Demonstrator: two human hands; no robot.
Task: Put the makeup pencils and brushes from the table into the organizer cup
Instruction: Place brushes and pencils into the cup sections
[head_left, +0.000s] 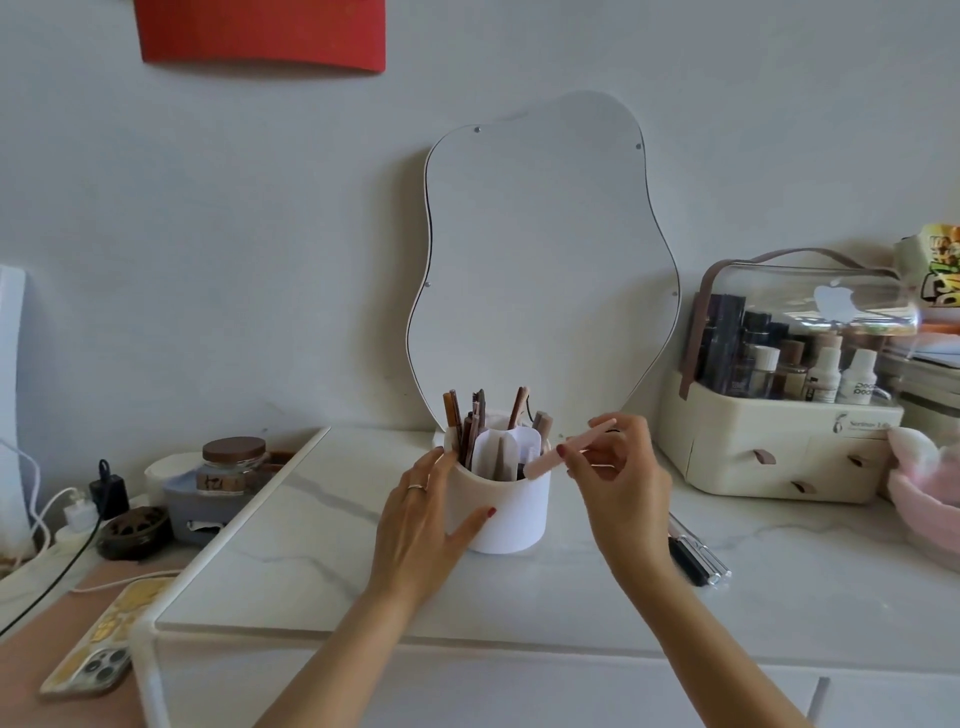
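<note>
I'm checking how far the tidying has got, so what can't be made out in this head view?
- Pencils left on the table: the right hand and wrist cover their near ends, so their count is unclear.
- Cup interior: its wall hides how full each compartment is.
- Pink stick: blurred, so pencil or brush is unclear.
- Left hand covers the cup's left side.
</note>
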